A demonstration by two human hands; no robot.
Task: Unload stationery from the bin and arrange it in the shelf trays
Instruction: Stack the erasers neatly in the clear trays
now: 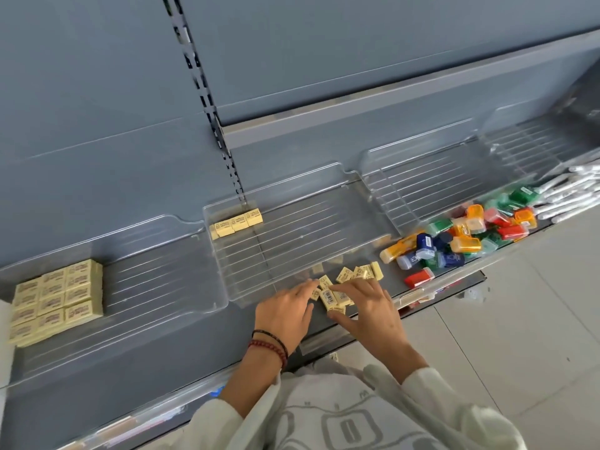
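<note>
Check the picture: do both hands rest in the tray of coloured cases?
No, the left hand and right hand handle yellow erasers in the middle tray.

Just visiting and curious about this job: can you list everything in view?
Clear trays: four, transparent, side by side on the shelf.
Stacked erasers: many, pale yellow, left tray, neat block.
Eraser row: about four, pale yellow, second tray, back left.
Loose erasers: about a dozen, pale yellow, second tray, front.
Small cases: a heap, orange, green, red, blue, third tray.
White packs: several, white, fourth tray, kind unclear.
Back panel: one, grey-blue, behind the trays.
Floor tiles: pale grey, right.
Bracelets: black and dark red, left wrist.
Left hand: fingers straight on loose erasers.
Right hand: thumb and forefinger pinch loose erasers.
</note>
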